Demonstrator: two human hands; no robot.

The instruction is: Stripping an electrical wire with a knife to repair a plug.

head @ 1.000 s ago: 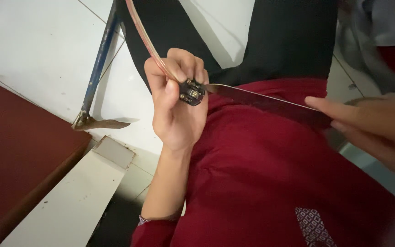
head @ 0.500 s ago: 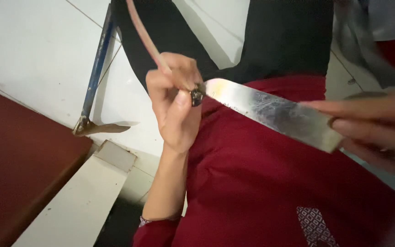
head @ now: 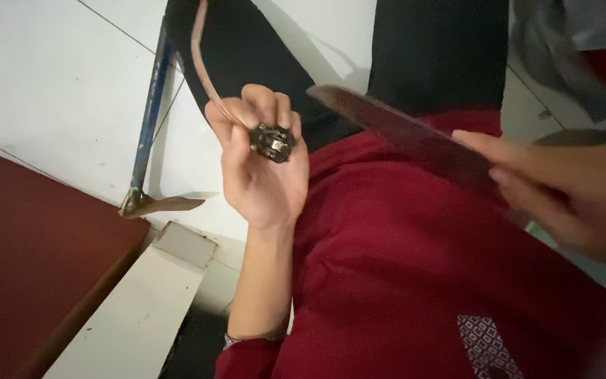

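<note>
My left hand (head: 261, 161) is raised in front of me, palm toward the camera, fingers closed around a small dark metal part (head: 273, 141) with a brown cord (head: 201, 63) running up from it. My right hand (head: 569, 189) at the right edge grips a large knife (head: 401, 130) by its handle end. The flat blade points left toward my left hand, its tip a short gap to the right of the metal part. I wear a red top (head: 422, 281) and dark trousers (head: 429, 49).
A blue metal rod with a rusty foot (head: 145, 140) stands on the white tiled floor (head: 50, 77) at left. A dark red surface (head: 29, 253) and a white board (head: 135, 309) lie at lower left. Grey cloth (head: 562, 49) is at upper right.
The knife blade has pulled away from the metal part and swung upward. My left hand has turned slightly, showing the part more openly.
</note>
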